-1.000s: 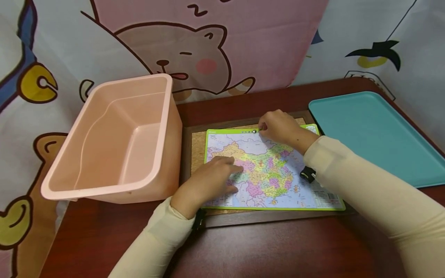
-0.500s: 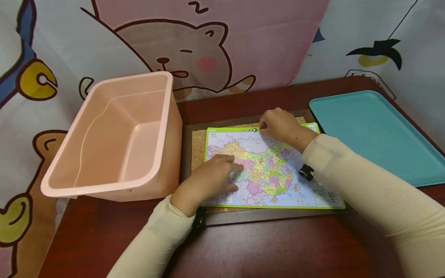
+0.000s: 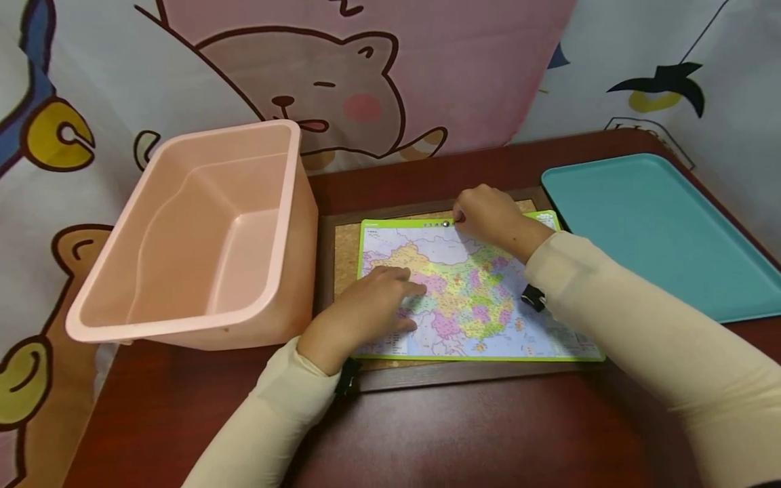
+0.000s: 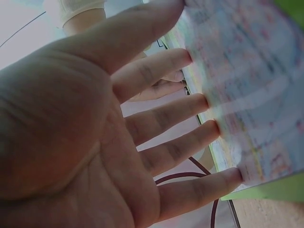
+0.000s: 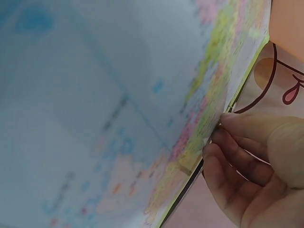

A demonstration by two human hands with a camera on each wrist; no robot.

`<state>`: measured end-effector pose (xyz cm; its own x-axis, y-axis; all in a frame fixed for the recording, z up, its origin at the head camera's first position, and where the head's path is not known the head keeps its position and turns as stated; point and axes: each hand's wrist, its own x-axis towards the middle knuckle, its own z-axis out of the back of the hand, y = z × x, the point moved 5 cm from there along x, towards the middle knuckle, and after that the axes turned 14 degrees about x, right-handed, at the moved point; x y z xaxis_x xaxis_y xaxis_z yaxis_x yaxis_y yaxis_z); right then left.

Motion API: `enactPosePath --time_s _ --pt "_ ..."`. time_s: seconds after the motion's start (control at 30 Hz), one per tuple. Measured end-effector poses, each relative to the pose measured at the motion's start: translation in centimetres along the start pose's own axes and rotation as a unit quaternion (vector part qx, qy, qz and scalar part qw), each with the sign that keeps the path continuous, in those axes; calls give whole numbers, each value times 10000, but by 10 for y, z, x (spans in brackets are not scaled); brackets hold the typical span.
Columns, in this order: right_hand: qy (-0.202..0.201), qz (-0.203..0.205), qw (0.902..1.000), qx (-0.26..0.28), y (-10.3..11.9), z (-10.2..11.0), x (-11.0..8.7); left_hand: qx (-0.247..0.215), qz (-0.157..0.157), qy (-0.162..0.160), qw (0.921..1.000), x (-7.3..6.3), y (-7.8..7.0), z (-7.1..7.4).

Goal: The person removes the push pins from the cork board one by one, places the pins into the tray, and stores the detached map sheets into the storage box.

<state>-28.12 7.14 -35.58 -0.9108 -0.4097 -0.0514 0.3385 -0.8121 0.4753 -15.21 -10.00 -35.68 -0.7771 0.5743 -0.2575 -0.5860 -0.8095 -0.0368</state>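
A map sheet (image 3: 454, 325) with a lime-green border lies on a framed cork board (image 3: 346, 261). My left hand (image 3: 372, 305) rests on the map's left part with spread fingers; in the left wrist view those straight fingertips touch the sheet. At the map's top edge my right hand (image 3: 488, 215) has its fingers bent together. Its thumb and forefinger (image 5: 222, 135) pinch something small at the edge in the right wrist view, mostly hidden by the fingertips. A small shiny round spot (image 3: 446, 224) shows on the green border just left of this hand.
A deep pink plastic tub (image 3: 293, 224) stands left of the board. To the right lies a flat teal tray (image 3: 647, 224). All rest on a dark red-brown table (image 3: 476, 427), with a cartoon-printed cloth (image 3: 464, 81) hanging behind.
Both hands keep their places on the map. The whole head view has shifted slightly, with things sitting a little higher in the picture.
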Motion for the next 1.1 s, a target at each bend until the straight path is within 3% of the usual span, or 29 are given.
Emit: enactPosePath --time_s 0.57,1.1 --pt "78 18 9997 -247 2 0 1 35 70 126 9999 0 1 1" --pt "54 33 9999 -155 0 -2 2 53 102 145 9998 0 2 0"
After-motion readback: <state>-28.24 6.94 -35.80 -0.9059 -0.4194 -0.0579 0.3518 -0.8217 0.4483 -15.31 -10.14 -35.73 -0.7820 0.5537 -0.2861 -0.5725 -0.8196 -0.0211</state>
